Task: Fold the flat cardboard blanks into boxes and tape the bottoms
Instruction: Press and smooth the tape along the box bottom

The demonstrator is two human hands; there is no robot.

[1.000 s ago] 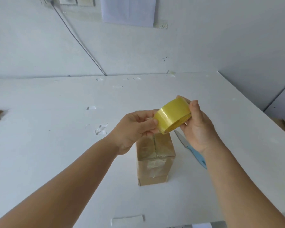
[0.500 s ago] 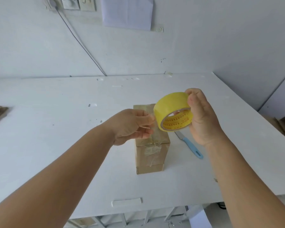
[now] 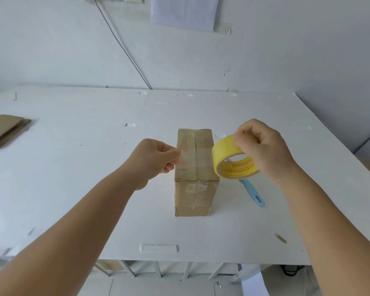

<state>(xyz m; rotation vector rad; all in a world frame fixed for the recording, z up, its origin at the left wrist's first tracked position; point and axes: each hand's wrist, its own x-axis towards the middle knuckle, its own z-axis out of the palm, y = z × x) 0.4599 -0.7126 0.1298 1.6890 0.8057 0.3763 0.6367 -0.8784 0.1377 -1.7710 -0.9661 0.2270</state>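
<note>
Two bare forearms in view, entering from 7 and 5 o'clock corners. No sleeves, cuffs or gloves visible anywhere along them. Left hand (image 3: 153,159) bare: no ring, no watch, no band at wrist. Right hand (image 3: 265,149) likewise bare, wrist uncovered. Fingernails short and plain where visible on right hand; nails on left too small to judge. No markings, plasters or jewellery seen on either arm. Upper arms, shoulders and any clothing lie outside frame edge.
</note>
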